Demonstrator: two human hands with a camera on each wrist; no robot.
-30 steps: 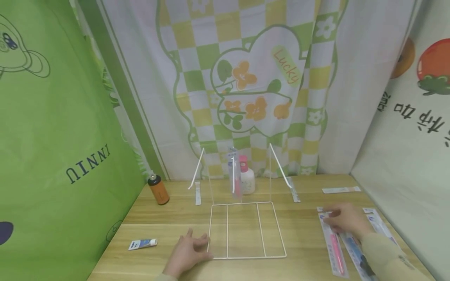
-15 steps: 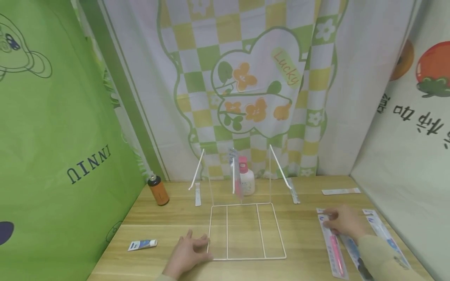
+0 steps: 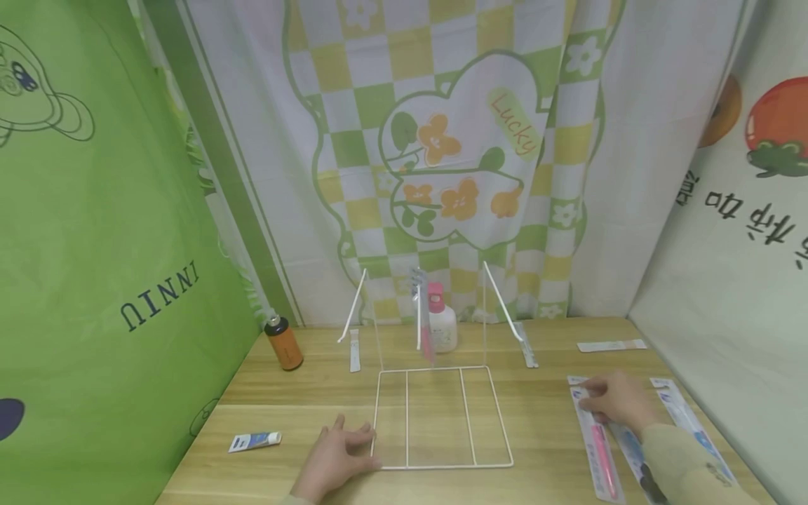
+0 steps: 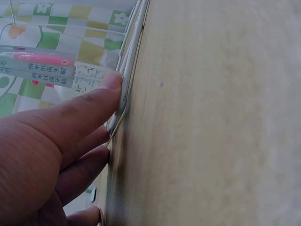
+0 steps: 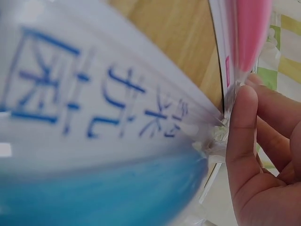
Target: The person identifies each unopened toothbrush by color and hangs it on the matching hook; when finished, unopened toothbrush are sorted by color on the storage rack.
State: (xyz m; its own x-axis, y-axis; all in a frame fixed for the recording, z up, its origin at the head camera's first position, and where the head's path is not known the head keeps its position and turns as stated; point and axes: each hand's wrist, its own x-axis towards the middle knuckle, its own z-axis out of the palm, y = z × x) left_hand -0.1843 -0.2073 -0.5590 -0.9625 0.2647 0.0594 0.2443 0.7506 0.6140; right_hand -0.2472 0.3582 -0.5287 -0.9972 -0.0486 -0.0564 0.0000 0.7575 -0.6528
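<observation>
A white wire display rack [image 3: 440, 368] with hooks stands mid-table. My left hand [image 3: 334, 452] holds its front left corner, thumb on the wire in the left wrist view and fingers by the table. A packaged toothbrush [image 3: 424, 315] hangs from the middle hook. At the right, my right hand [image 3: 621, 403] pinches the edge of a packaged pink toothbrush [image 3: 602, 456] near its upper end; the pack lies on the table. A packaged blue toothbrush [image 5: 94, 193] is close by in the right wrist view, partly under my arm. Another packaged toothbrush [image 3: 691, 421] lies farther right.
A white bottle with a pink cap [image 3: 445, 326] stands behind the rack. An orange bottle [image 3: 286, 347] is at the back left, a toothpaste tube [image 3: 252, 441] at the left. Slim packets [image 3: 355, 351] lie along the back. Cloth walls surround the table.
The hanging toothbrush pack has turned more edge-on. My right sleeve has shifted slightly left, showing more of the rightmost pack. Both hands keep nearly the same places.
</observation>
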